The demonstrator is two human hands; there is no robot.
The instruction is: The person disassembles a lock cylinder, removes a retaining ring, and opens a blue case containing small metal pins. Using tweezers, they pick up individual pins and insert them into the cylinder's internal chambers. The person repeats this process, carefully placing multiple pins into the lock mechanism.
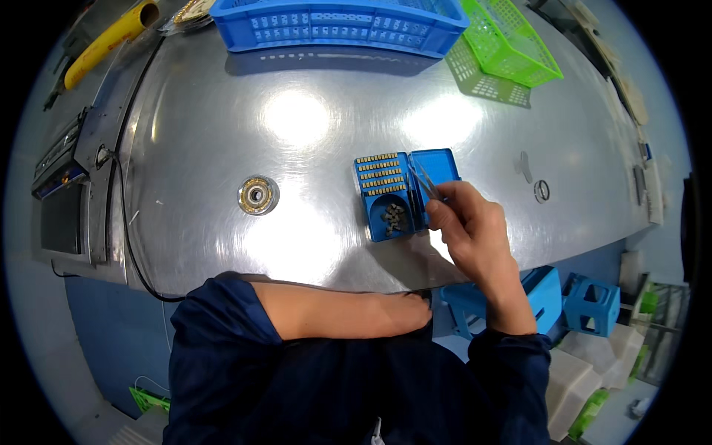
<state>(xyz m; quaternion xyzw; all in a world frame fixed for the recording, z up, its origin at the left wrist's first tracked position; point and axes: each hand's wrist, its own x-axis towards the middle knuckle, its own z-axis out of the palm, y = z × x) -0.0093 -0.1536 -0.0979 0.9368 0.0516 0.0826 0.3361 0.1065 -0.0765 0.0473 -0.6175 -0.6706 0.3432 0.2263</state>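
Observation:
My right hand [475, 226] pinches a pair of metal tweezers [426, 180] over an opened blue plastic case [377, 232]. Rows of small brass-coloured pieces [380, 176] fill the upper part of the case's left half. Below them, a round hollow holds a heap of small grey pieces [393, 216]. The lid [437, 163] lies folded back to the right, partly behind my hand. I cannot make out anything between the tweezer tips. My left hand [409, 312] rests by the table's near edge, its fingers hidden from sight.
Left of the case sits a round metal part with a gold-coloured ring [258, 195]. A small dark ring [541, 191] lies to the right. Blue [341, 33] and green [512, 48] baskets stand at the back. A black cable [124, 215] runs down the left side. Blue stools [591, 305] stand below.

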